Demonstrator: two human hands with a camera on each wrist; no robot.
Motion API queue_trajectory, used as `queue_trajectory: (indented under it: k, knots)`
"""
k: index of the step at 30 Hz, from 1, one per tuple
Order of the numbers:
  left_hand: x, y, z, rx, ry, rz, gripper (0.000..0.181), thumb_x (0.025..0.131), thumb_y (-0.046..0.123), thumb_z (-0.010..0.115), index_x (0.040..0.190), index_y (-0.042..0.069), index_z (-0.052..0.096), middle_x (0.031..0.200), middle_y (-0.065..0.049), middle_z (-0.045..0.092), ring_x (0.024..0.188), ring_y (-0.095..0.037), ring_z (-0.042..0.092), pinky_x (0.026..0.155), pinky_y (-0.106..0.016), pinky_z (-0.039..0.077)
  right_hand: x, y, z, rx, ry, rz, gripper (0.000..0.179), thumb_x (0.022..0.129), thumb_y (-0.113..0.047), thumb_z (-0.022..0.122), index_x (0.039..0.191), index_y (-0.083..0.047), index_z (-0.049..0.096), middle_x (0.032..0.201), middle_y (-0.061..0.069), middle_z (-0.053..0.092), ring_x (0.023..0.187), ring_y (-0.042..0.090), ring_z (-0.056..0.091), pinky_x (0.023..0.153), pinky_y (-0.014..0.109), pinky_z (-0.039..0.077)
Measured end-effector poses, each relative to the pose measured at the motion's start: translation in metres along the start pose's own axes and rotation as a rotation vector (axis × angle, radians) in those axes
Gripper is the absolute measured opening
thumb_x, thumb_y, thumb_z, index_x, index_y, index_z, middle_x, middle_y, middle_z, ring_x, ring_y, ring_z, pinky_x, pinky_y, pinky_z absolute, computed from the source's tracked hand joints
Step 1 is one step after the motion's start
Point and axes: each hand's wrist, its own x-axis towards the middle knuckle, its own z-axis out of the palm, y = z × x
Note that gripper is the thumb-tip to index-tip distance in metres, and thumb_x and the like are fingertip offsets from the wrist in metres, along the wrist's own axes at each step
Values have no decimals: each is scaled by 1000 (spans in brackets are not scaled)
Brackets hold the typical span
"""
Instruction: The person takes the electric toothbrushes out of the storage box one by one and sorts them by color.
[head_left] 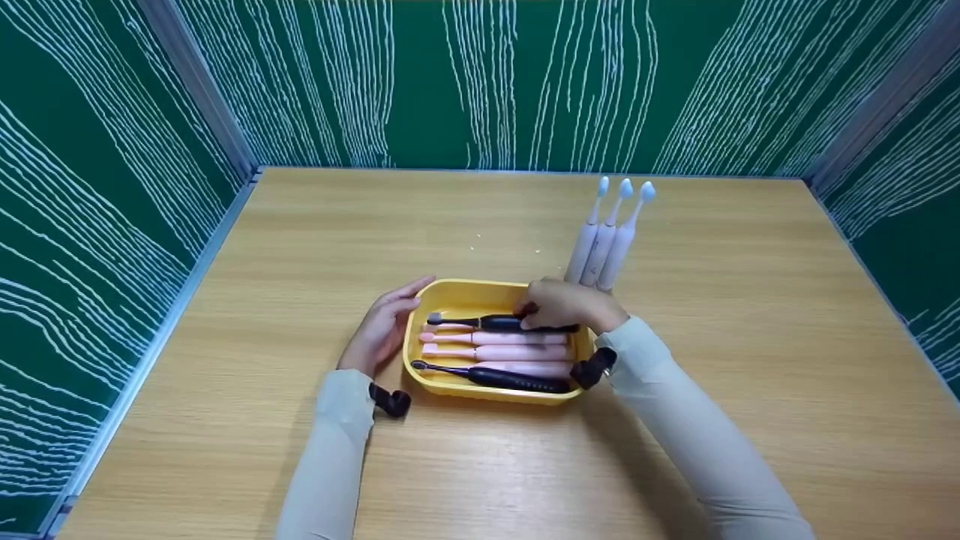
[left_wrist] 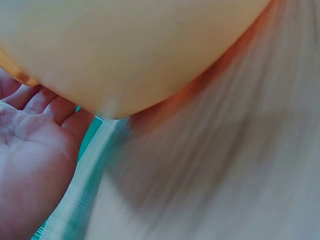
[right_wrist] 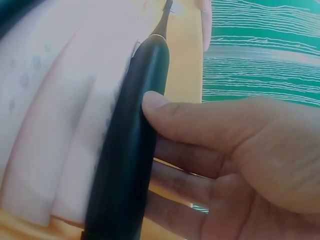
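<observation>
A yellow basket (head_left: 465,295) holds several electric toothbrushes lying side by side. My right hand (head_left: 559,304) reaches into it from the right and grips the handle of a black electric toothbrush (head_left: 495,323) along the far side. In the right wrist view the thumb lies on top of the black handle (right_wrist: 132,125), with the other fingers at its side. My left hand (head_left: 379,330) rests against the basket's left end with its fingers extended along the outer wall. Pink toothbrushes (head_left: 517,352) lie in the middle; a second black toothbrush (head_left: 517,379) lies nearest the front wall.
Three white electric toothbrushes (head_left: 606,247) stand upright on the wooden table (head_left: 337,225) just behind the basket's right end. A few tiny white specks lie on the tabletop beyond the basket. Green panels with white streaks (head_left: 427,82) enclose the back and sides.
</observation>
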Motion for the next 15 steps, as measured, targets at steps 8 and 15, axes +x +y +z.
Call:
queue_trajectory:
  k: [8, 15]
  knots:
    - [1, 1, 0, 1, -2, -3, 49, 96, 0, 37, 145, -2, 35, 156, -13, 31, 142, -29, 32, 117, -34, 32, -1, -3, 1, 23, 23, 55, 24, 88, -12, 67, 110, -4, 71, 107, 12, 71, 93, 23, 64, 88, 40, 54]
    - [0, 0, 0, 0, -6, 3, 49, 97, 0, 36, 146, -3, 34, 155, -14, 32, 141, -28, 34, 116, -34, 33, -1, -3, 2, 24, 61, 25, 21, 83, -11, 71, 103, -4, 72, 98, 10, 72, 86, 20, 63, 82, 38, 55]
